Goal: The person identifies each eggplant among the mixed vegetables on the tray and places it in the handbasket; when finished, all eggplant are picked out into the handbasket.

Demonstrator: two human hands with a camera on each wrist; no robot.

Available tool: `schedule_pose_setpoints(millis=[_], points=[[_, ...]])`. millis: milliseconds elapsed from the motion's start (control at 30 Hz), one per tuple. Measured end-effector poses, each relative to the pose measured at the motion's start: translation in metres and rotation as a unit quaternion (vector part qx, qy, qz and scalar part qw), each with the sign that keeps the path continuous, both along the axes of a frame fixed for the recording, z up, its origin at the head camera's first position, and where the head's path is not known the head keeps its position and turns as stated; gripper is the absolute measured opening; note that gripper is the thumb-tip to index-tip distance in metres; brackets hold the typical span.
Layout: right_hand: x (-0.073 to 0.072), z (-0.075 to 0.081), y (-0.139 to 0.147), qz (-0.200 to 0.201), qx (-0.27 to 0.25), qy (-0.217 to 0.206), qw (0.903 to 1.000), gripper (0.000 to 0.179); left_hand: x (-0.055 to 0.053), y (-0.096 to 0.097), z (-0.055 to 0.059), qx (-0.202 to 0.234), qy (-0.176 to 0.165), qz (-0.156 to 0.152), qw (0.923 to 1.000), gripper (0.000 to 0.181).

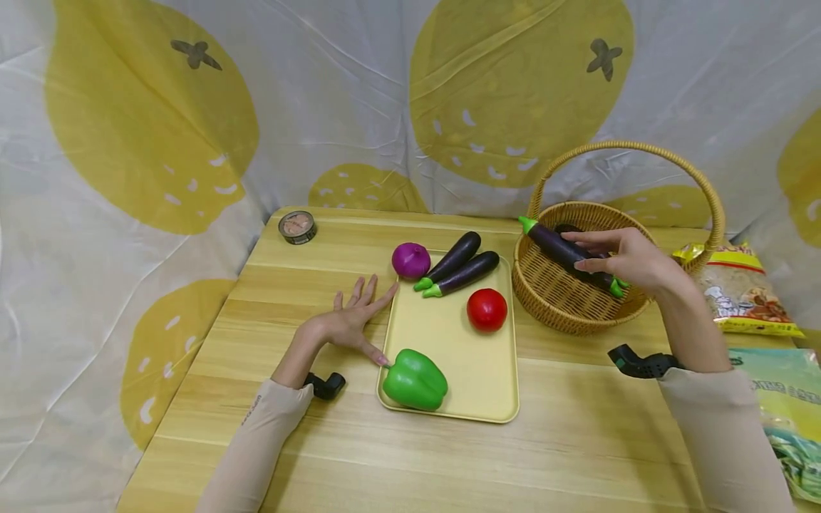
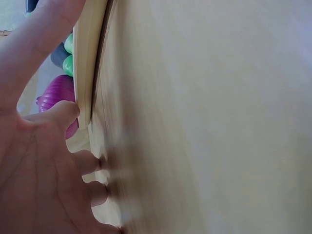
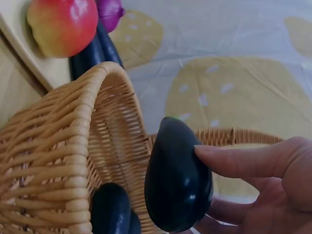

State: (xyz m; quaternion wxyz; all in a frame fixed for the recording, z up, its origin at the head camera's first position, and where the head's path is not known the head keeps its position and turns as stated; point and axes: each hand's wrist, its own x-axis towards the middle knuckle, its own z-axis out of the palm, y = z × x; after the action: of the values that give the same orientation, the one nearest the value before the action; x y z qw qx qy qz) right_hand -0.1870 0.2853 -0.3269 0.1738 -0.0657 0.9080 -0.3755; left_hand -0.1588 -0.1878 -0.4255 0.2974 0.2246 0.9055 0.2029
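Note:
My right hand (image 1: 618,260) pinches a dark purple eggplant (image 3: 178,175) between thumb and fingers, over the wicker basket (image 1: 551,313). Its green stem end (image 1: 527,225) points left, out past the rim. More eggplants (image 3: 111,209) lie inside the basket, partly covered by the hand and the held one. My left hand (image 1: 346,324) is spread at the left edge of the yellow tray (image 1: 462,363), thumb beside a green bell pepper (image 1: 415,380) and index finger at the tray rim. Its other fingertips rest on the table.
Two eggplants (image 1: 463,273) and a red, partly yellow apple (image 1: 487,310) are on the tray; a purple onion (image 1: 411,261) sits at its upper left corner. A small round tin (image 1: 297,226) stands back left. Food bags (image 1: 744,288) lie at right. The basket handle (image 1: 631,146) arches upright.

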Motion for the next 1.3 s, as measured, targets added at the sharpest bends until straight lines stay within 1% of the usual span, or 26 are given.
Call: schedule_pose_setpoints(millis=[133,267,367,500,633,833,1000,1133,1300], points=[[-0.002,-0.009,0.008,0.009,-0.013,-0.014,0.9998,0.06,0.0,0.0,0.0,0.002,-0.002,0.0,1.0,0.14],[-0.004,-0.016,0.016,0.022,-0.009,-0.016,0.9996,0.061,0.0,0.0,0.0,0.002,-0.002,0.002,1.0,0.14],[-0.004,-0.02,0.023,0.029,-0.005,-0.026,0.9992,0.062,0.0,0.001,0.001,0.004,-0.005,0.002,1.0,0.14],[-0.006,-0.023,0.031,0.035,0.017,-0.032,0.9987,0.062,0.0,0.001,0.002,0.002,-0.007,0.002,1.0,0.14],[-0.01,-0.023,0.034,0.046,0.045,-0.034,0.9973,0.061,0.0,0.0,0.003,0.001,-0.007,0.001,1.0,0.139],[-0.026,-0.018,0.034,0.069,0.064,-0.039,0.9948,0.055,0.0,0.0,0.002,0.01,-0.012,0.002,0.9999,0.139],[-0.041,-0.013,0.03,0.081,0.086,-0.04,0.9921,0.055,0.0,-0.001,0.002,0.01,-0.012,0.002,0.9999,0.139],[-0.049,-0.014,0.026,0.089,0.096,-0.052,0.9901,0.054,0.0,-0.001,0.002,0.008,-0.011,0.003,0.9999,0.139],[-0.056,-0.016,0.022,0.1,0.106,-0.065,0.9873,0.056,0.0,-0.001,0.002,0.01,-0.011,0.001,0.9999,0.139]])
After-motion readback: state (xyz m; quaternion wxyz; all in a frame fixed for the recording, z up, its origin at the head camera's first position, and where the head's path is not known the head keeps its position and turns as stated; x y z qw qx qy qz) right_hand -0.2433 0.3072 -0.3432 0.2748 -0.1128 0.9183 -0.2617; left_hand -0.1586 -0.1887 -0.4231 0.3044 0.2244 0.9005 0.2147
